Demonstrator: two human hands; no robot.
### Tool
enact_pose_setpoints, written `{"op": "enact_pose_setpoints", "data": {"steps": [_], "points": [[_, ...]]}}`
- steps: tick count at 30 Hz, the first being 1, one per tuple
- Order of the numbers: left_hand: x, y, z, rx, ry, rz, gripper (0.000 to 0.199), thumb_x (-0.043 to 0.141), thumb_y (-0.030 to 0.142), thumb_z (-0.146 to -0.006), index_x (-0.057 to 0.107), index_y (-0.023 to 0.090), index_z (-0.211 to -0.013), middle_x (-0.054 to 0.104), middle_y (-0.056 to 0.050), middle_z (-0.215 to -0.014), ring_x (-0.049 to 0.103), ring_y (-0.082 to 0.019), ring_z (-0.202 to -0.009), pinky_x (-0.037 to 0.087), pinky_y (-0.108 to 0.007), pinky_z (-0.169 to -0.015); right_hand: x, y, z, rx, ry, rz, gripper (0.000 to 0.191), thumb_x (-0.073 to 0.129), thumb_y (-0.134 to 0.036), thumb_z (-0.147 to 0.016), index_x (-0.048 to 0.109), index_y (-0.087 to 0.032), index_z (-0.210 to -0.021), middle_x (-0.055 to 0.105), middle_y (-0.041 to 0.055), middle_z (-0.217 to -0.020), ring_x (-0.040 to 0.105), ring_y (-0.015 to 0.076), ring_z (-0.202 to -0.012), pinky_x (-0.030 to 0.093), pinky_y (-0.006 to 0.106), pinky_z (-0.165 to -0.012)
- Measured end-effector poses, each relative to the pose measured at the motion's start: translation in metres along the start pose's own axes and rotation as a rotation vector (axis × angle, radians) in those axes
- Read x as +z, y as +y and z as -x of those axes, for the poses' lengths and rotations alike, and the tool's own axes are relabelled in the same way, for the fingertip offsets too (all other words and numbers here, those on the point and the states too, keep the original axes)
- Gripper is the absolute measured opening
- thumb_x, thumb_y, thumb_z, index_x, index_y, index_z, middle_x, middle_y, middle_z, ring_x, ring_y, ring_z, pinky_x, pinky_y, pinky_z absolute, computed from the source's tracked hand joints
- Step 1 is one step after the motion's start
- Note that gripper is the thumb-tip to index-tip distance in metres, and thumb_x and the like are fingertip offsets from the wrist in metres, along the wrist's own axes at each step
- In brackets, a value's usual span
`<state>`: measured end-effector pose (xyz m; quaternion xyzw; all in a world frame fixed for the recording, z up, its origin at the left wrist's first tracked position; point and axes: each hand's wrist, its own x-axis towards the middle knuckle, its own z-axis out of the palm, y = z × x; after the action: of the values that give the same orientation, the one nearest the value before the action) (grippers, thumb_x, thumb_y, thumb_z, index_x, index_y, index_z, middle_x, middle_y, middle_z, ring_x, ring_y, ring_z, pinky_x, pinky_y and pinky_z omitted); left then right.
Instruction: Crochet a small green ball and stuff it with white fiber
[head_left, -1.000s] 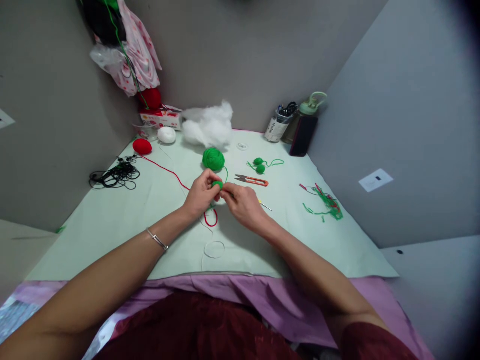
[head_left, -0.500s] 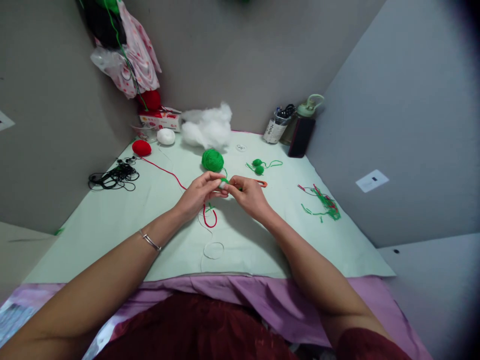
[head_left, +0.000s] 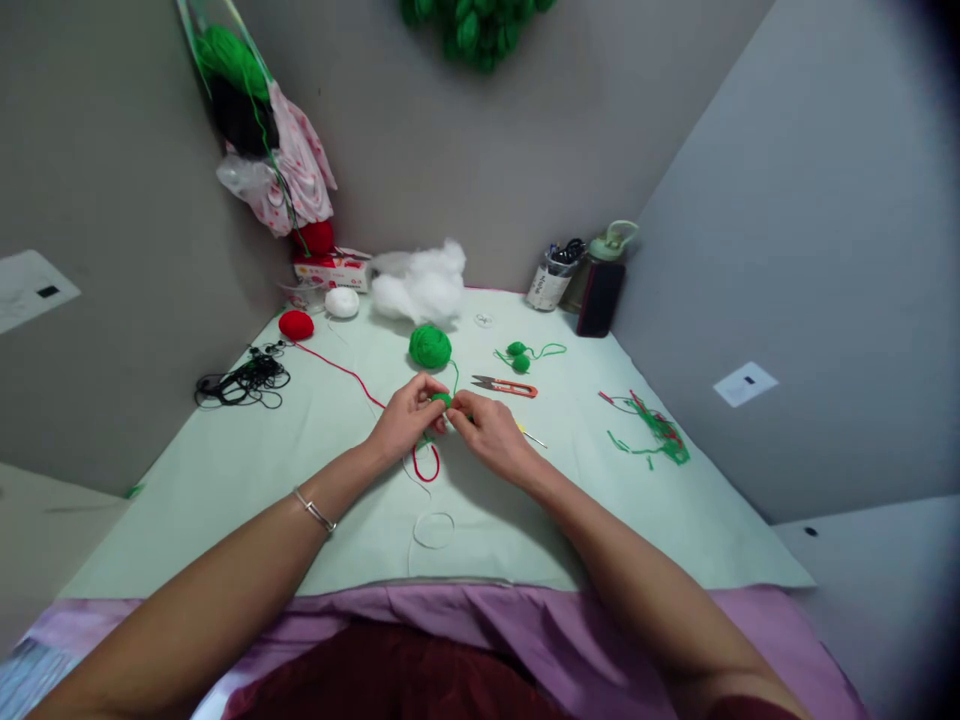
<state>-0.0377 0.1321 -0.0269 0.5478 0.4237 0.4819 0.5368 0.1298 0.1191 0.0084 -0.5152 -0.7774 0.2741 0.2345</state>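
Observation:
A small green crocheted piece [head_left: 442, 399] is held between my two hands over the middle of the table. My left hand [head_left: 406, 412] pinches it from the left, and the fingertips of my right hand [head_left: 486, 428] press on its right side. A strand of green yarn runs down from the green ball [head_left: 430, 346] to the piece. Orange-handled snips [head_left: 506, 386] lie behind my right hand. From under that hand sticks out a thin metal tool [head_left: 534, 438] with a yellow part. Red yarn [head_left: 427, 478] and thin white thread [head_left: 433, 530] lie below my hands.
White stuffing [head_left: 420, 287] and a pen holder [head_left: 550, 281] stand at the back, beside a phone [head_left: 601, 299] and bottle. Black cords [head_left: 244, 382] and a red ball [head_left: 296, 325] lie left. Small green pieces [head_left: 519, 356] and yarn scraps [head_left: 656, 430] lie right.
The view has tilted up, so the table appears lower. My hands have come closer to me, uncovering the snips and the thin tool. White no longer shows on the held piece.

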Motion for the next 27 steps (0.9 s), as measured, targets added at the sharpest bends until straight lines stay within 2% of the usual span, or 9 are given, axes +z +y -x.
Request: {"op": "enact_pose_setpoints", "data": {"steps": [3,6,9,11,15,20,23,25,27], "points": [[-0.012,0.012,0.000,0.016,-0.013,-0.076,0.026,0.079,0.036,-0.079,0.067,0.020,-0.096,0.068,0.001,-0.069,0.066,-0.015,-0.058,0.052,-0.028,-0.059,-0.007,0.009,-0.005,-0.019,-0.040,0.005,0.021,0.051,-0.026,-0.098,0.066,-0.020,-0.085,0.061,-0.0018,-0.070,0.052,0.0153,-0.067,0.033,0.026,-0.064],[-0.032,0.032,-0.007,0.072,0.076,-0.150,0.027,0.077,0.040,-0.083,0.069,0.021,-0.101,0.065,0.003,-0.065,0.063,-0.015,-0.059,0.050,-0.028,-0.061,-0.014,0.016,-0.005,-0.044,-0.109,0.026,0.022,0.053,-0.026,-0.099,0.071,-0.020,-0.088,0.065,-0.0008,-0.074,0.058,0.0158,-0.071,0.038,0.025,-0.066],[-0.055,0.055,-0.021,0.122,0.140,-0.218,0.028,0.076,0.041,-0.084,0.071,0.021,-0.102,0.066,0.001,-0.071,0.063,-0.016,-0.063,0.051,-0.029,-0.066,-0.022,0.017,-0.001,-0.061,-0.129,0.084,0.019,0.056,-0.024,-0.098,0.075,-0.021,-0.101,0.072,0.0061,-0.100,0.065,0.0194,-0.088,0.043,0.029,-0.077],[-0.070,0.071,-0.034,0.144,0.140,-0.268,0.028,0.078,0.041,-0.081,0.073,0.020,-0.099,0.069,0.000,-0.076,0.063,-0.017,-0.065,0.051,-0.029,-0.067,-0.031,0.015,0.001,-0.068,-0.119,0.124,0.021,0.057,-0.022,-0.098,0.075,-0.022,-0.109,0.070,0.0103,-0.116,0.065,0.0222,-0.098,0.043,0.033,-0.083],[-0.091,0.091,-0.066,0.203,0.152,-0.365,0.023,0.081,0.038,-0.075,0.076,0.021,-0.089,0.072,-0.003,-0.088,0.064,-0.019,-0.073,0.050,-0.030,-0.070,-0.059,0.012,-0.009,-0.067,-0.106,0.164,0.021,0.056,-0.023,-0.098,0.077,-0.023,-0.102,0.075,0.0086,-0.106,0.066,0.0210,-0.088,0.042,0.033,-0.078],[-0.092,0.093,-0.121,0.259,0.185,-0.448,0.016,0.078,0.035,-0.075,0.076,0.020,-0.082,0.073,-0.004,-0.082,0.065,-0.022,-0.081,0.050,-0.034,-0.082,-0.095,0.025,-0.059,-0.063,-0.042,0.135,0.021,0.057,-0.026,-0.096,0.078,-0.022,-0.096,0.079,0.0038,-0.090,0.067,0.0179,-0.080,0.044,0.029,-0.073],[-0.082,0.091,-0.159,0.300,0.215,-0.486,0.015,0.078,0.031,-0.076,0.075,0.021,-0.086,0.076,-0.006,-0.097,0.068,-0.027,-0.100,0.049,-0.040,-0.098,-0.108,0.036,-0.105,-0.070,0.027,0.094,0.021,0.057,-0.025,-0.095,0.077,-0.019,-0.095,0.079,0.0029,-0.086,0.067,0.0162,-0.077,0.046,0.028,-0.072],[-0.074,0.089,-0.184,0.320,0.247,-0.526,0.020,0.080,0.026,-0.074,0.074,0.022,-0.093,0.076,-0.007,-0.110,0.065,-0.030,-0.114,0.045,-0.044,-0.108,-0.113,0.042,-0.139,-0.079,0.094,0.071,0.019,0.059,-0.026,-0.095,0.076,-0.018,-0.097,0.079,0.0039,-0.091,0.067,0.0165,-0.082,0.048,0.028,-0.077],[-0.068,0.086,-0.208,0.326,0.275,-0.574,0.033,0.085,0.022,-0.071,0.073,0.022,-0.102,0.073,-0.009,-0.120,0.061,-0.033,-0.124,0.042,-0.048,-0.113,-0.116,0.044,-0.172,-0.079,0.187,0.056,0.021,0.061,-0.027,-0.096,0.074,-0.018,-0.110,0.078,0.0068,-0.102,0.067,0.0178,-0.088,0.050,0.032,-0.084]]}}
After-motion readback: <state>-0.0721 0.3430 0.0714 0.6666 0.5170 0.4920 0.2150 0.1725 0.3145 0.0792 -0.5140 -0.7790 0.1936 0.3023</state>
